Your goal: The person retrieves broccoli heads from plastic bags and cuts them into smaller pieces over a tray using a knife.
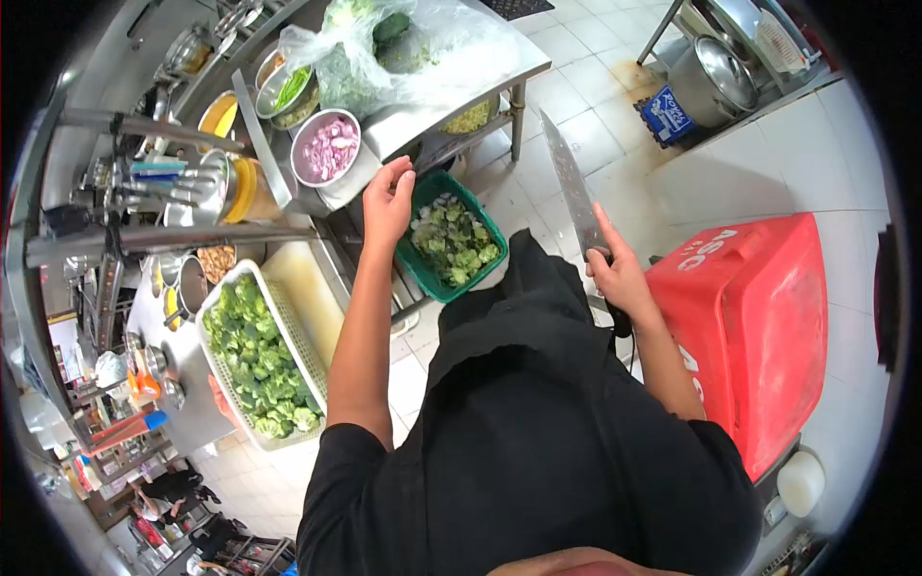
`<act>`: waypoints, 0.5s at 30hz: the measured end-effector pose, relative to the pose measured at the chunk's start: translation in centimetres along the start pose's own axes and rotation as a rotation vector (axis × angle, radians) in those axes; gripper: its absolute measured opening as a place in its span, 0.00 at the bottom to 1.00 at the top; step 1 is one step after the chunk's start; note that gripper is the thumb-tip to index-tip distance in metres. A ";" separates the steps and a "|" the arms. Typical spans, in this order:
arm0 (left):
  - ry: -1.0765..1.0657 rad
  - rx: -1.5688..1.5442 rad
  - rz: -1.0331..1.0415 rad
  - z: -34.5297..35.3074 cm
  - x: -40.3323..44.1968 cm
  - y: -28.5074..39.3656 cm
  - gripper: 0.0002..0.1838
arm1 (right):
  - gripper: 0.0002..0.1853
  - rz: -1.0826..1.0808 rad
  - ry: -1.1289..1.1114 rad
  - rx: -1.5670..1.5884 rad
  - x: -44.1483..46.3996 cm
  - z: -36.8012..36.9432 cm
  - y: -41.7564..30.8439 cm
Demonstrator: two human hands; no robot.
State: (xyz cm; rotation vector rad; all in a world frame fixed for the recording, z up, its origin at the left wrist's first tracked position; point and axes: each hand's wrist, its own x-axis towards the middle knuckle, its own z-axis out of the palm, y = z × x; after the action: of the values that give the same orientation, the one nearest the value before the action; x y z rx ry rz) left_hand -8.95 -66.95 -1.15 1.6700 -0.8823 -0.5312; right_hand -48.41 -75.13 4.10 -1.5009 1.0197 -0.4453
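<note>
A large knife (571, 182) is in my right hand (619, 274), its blade pointing up and away over the floor. My left hand (389, 197) is raised beside a metal bowl (327, 149) of chopped purple onion, fingers curled together; whether anything small is between them is hidden. Below that hand stands a green basket (411, 257) with broccoli pieces inside. To the left, a white basket (317, 370) full of broccoli florets (259, 355) rests by a cutting board (307, 288). A clear plastic bag (432, 82) with green vegetables lies on the steel table (514, 53).
A red lidded bin (759, 336) stands close on my right. A lidded steel pot (715, 82) and a blue crate (665, 113) are at the upper right. Metal shelving (173, 240) with bowls and utensils runs along the left. Other people appear far off at the lower left.
</note>
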 end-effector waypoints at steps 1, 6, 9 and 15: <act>-0.002 0.022 0.021 0.6 1.8 0.6 0.15 | 0.40 -0.009 -0.004 0.018 1.1 -0.2 0.6; 0.016 0.181 0.083 2.7 10.0 1.9 0.15 | 0.40 -0.099 -0.042 0.076 8.2 -1.6 1.3; 0.006 0.303 0.113 4.8 15.6 2.6 0.16 | 0.40 -0.154 -0.046 0.084 12.4 -3.0 0.4; -0.044 0.633 0.187 7.3 26.7 2.7 0.18 | 0.39 -0.127 -0.060 0.138 20.3 -6.2 -1.3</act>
State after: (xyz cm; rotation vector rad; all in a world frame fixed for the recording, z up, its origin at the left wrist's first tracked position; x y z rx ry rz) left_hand 1.45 -92.52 1.95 2.1107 -1.3163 -0.1600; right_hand -41.76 -95.17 1.13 -1.4513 0.8334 -0.5468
